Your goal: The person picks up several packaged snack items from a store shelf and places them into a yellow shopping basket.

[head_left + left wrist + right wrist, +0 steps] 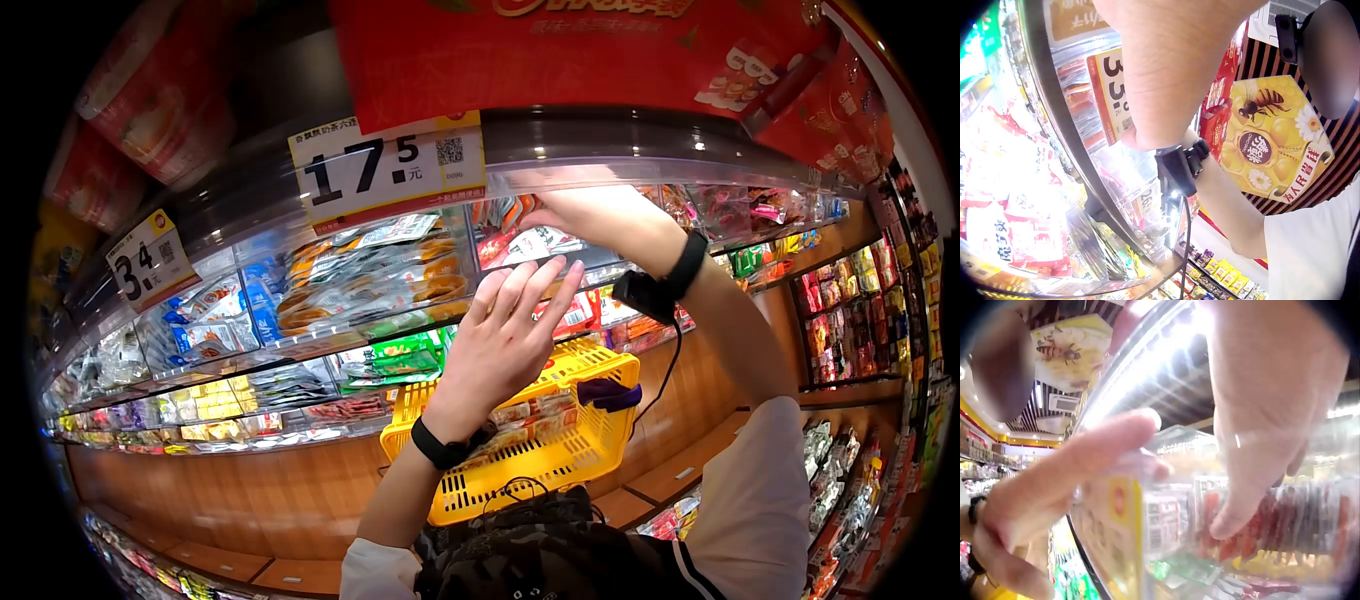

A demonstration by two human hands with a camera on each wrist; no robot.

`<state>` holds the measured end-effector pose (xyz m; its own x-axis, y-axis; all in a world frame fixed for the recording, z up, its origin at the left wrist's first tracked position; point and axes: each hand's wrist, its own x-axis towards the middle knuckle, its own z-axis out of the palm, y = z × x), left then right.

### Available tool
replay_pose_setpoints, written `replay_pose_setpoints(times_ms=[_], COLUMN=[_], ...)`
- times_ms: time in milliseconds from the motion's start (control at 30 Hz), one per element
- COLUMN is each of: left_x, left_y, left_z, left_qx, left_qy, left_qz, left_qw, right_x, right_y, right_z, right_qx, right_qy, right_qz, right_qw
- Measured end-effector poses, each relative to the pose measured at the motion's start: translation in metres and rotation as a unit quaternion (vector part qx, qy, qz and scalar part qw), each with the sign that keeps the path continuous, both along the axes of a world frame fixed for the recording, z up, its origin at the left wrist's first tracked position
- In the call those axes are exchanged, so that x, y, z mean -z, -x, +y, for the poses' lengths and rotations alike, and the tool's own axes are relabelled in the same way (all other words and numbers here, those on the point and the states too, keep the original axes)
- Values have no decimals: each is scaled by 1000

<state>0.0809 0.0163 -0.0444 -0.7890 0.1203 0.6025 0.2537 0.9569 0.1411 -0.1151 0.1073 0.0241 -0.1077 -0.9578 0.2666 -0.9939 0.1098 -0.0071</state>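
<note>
My left hand (505,345) is raised palm-down before the shelf, fingers extended and holding nothing. In the right wrist view its index finger (1110,444) lies across the clear price strip, near a yellow-edged tag (1125,531). My right hand (600,220) reaches under the strip into a clear bin of small packets. There, its thumb (1232,522) points down onto red packets (1247,540) standing in a row. The other right fingers are mostly hidden, so I cannot tell whether they grip a packet. The left hand (1169,69) fills the top of the left wrist view.
A yellow basket (470,500) holding packaged food is below my hands, with a dark purple item (608,394) at its rim. Price tags (390,168) line the shelf edge above the bins. Red boxes (590,60) stand overhead. A black cable (668,385) hangs from my right wrist.
</note>
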Motion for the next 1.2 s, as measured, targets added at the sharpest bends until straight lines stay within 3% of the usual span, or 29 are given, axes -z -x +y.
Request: replay_pose_setpoints(times_ms=[100, 167, 300, 367, 567, 633, 767, 967, 1033, 1200], left_x=[2, 3, 7, 6, 6, 8, 8, 4, 5, 5], left_y=[0, 1, 3, 2, 2, 4, 3, 2, 2, 2], left_z=[-1, -1, 0, -1, -1, 0, -2, -3, -3, -2], left_qx=[-3, 2, -9, -6, -10, -13, -8, -4, -3, -3], left_qy=[-2, -6, 4, 26, 10, 9, 34, 24, 28, 27], left_qz=[-2, 3, 8, 9, 5, 9, 10, 8, 13, 13], left_qw=[1000, 1000, 1000, 1000, 1000, 1000, 999, 1000, 1000, 1000], right_x=[-4, 10, 15, 14, 14, 34, 39, 36, 27, 21], right_y=[-6, -2, 2, 4, 13, 16, 29, 33, 34, 51], right_z=[-13, -10, -15, -18, -15, -17, -16, -11, -1, -2], right_qx=[79, 11, 65, 109, 81, 35, 92, 28, 79, -25], right_qy=[-85, 19, -5, -72, -115, 29, -33, 29, -85, -20], right_qz=[-39, 35, 12, -11, -39, 106, 81, 63, -19, 15], right_qw=[992, 999, 998, 991, 989, 993, 992, 997, 993, 999])
